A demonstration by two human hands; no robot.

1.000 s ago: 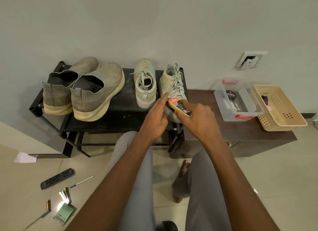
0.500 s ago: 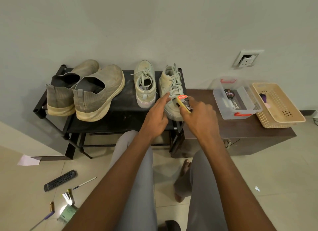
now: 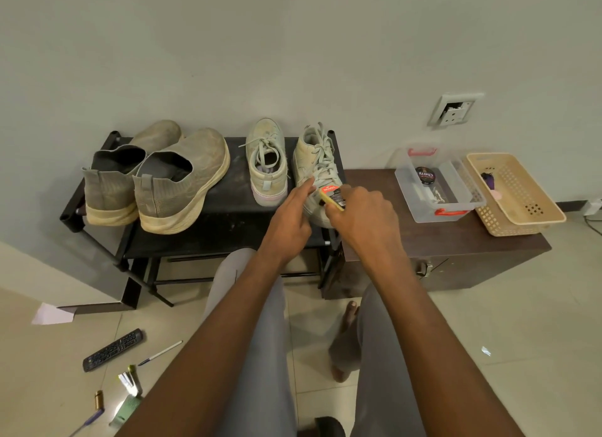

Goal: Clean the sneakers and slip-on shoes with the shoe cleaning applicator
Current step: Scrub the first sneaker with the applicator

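Note:
Two pale laced sneakers stand on a black shoe rack point(image 3: 228, 221): the left sneaker point(image 3: 267, 163) and the right sneaker point(image 3: 317, 156). My right hand point(image 3: 361, 218) grips a yellow shoe cleaning applicator point(image 3: 332, 197) with a red and black label against the heel side of the right sneaker. My left hand point(image 3: 290, 218) steadies that sneaker, its index finger stretched along the shoe's side. Two grey slip-on shoes point(image 3: 180, 179) point(image 3: 120, 176) with cream soles sit at the rack's left, heels toward me.
A dark wooden cabinet point(image 3: 439, 247) stands right of the rack, bearing a clear plastic box point(image 3: 456, 208) with a polish tin and a beige basket point(image 3: 521, 218). On the floor at left lie a remote point(image 3: 112, 350), a pen point(image 3: 159, 353), paper and small items. My legs and bare foot are below.
My right hand has slid the applicator a little along the heel side of the right sneaker. The left hand stays on the shoe.

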